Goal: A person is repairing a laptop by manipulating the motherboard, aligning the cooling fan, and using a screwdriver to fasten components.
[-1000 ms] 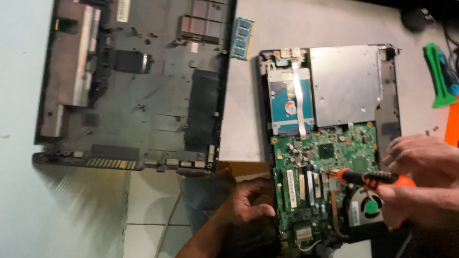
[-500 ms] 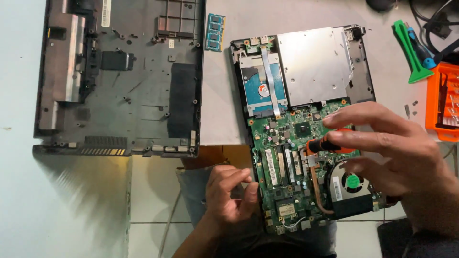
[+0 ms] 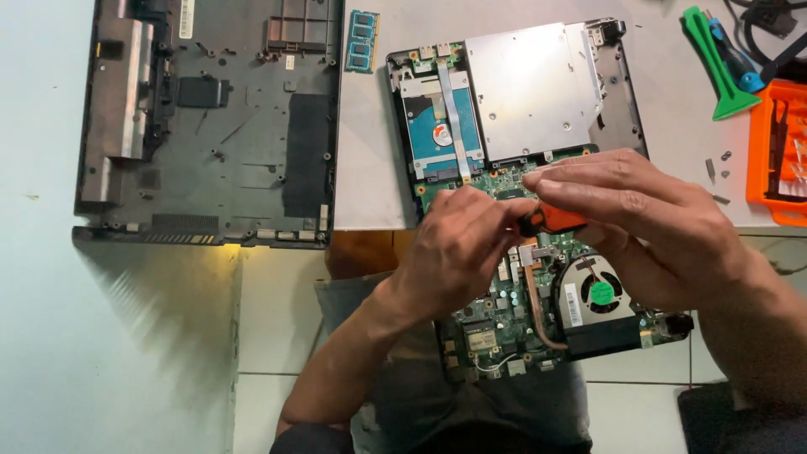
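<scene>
- Laptop bottom cover (image 3: 210,126): lies well left of the motherboard (image 3: 504,328), inner side up.
- RAM stick (image 3: 363,40): between the cover and the motherboard's top end.
- Left hand (image 3: 458,252): over the middle of the motherboard, fingers curled, pinching the front of the orange-handled screwdriver (image 3: 551,220).
- Hard drive (image 3: 444,134): just above the motherboard.
- Right hand (image 3: 647,223): above the motherboard's cooling fan (image 3: 598,292), fingers pressed together around the screwdriver's handle.
- Green pry tool (image 3: 714,71): well right of the motherboard.

A single head-worn camera looks steeply down, close over the bench (image 3: 370,168). It faces forward across the opened laptop (image 3: 538,109), with the person's lap at the bottom edge.
</scene>
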